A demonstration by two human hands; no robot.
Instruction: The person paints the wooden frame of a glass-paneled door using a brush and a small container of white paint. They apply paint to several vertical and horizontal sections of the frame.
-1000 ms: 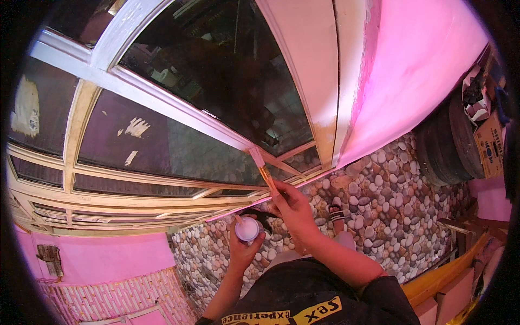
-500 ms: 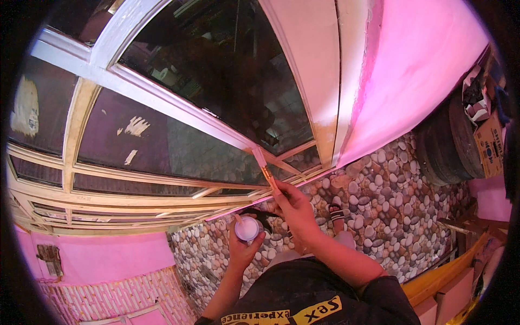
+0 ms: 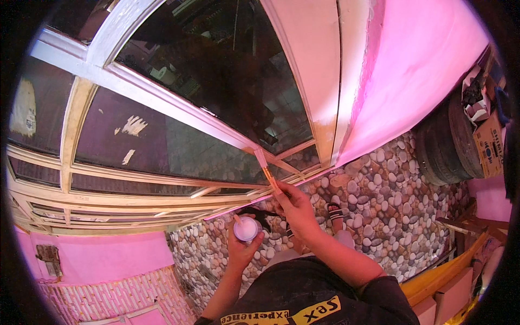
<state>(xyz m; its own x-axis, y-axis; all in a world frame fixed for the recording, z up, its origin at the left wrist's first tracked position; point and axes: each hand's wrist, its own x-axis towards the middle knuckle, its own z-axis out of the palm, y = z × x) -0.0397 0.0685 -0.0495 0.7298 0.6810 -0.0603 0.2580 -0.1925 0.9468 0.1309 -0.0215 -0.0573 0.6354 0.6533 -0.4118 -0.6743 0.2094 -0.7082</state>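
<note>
Two bare hands at a glazed partition, seen from above. The grip of the right hand (image 3: 297, 212) was clamped on the handle of a flat paintbrush (image 3: 269, 174), thumb and fingers together; the brush sloped up and to the left, its pale bristles against a slanting frame bar (image 3: 179, 112). This bar was whitish along its upper left length and tan beyond the bristles. The grip of the left hand (image 3: 240, 250) was closed around a small round cup (image 3: 247, 229) of pale paint, held upright below and to the left of the brush, well apart from it. Above the bar lay a dark glass pane (image 3: 216, 70); below it, a second pane (image 3: 187, 146) bore whitish smears. Underfoot was a pebble-patterned floor (image 3: 379, 200); at the right, dark tyres (image 3: 441, 141) stood beside a cardboard box (image 3: 489, 149), near a pink wall (image 3: 422, 65).
</note>
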